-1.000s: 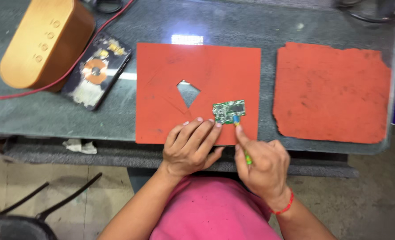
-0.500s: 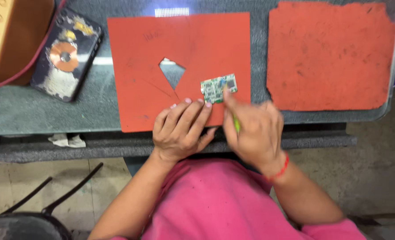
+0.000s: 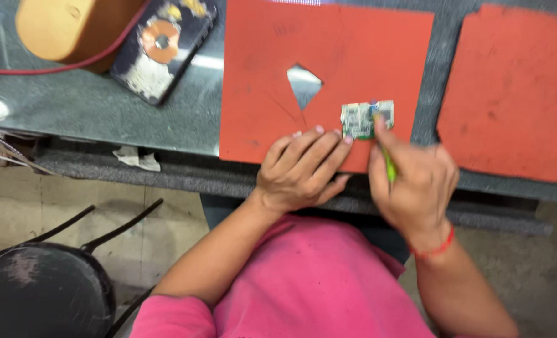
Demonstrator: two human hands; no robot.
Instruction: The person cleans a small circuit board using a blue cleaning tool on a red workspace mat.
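My left hand [image 3: 300, 170] lies flat on the near edge of the red silicone mat [image 3: 259, 94], fingers spread and stretched forward, the fingertips [image 3: 347, 139] touching the left edge of the small green circuit board [image 3: 358, 119] to keep it from sliding. The board sits flat on the mat, near its lower right corner, just right of the diamond-shaped hole [image 3: 304, 84] cut through the mat.

My right hand [image 3: 416, 181] is closed around a thin green-handled tool [image 3: 390, 168], pinched between thumb and forefinger like a pen, its working end down at the right half of the board. The tip itself is hidden behind my forefinger and a little blurred, so I cannot tell exactly which spot it meets.

As I judge it, the work on the board is under way rather than finished: the board is pinned in place and the tool is on it, and nothing has been set aside as done. What remains on it I cannot read from here.

A second red mat [image 3: 516, 94] lies to the right on the grey table [image 3: 103, 112], bare. To the far left sit a dark module with a copper coil [image 3: 162, 44] and a tan rounded housing [image 3: 72, 28] with a red wire [image 3: 53, 66] running past it.
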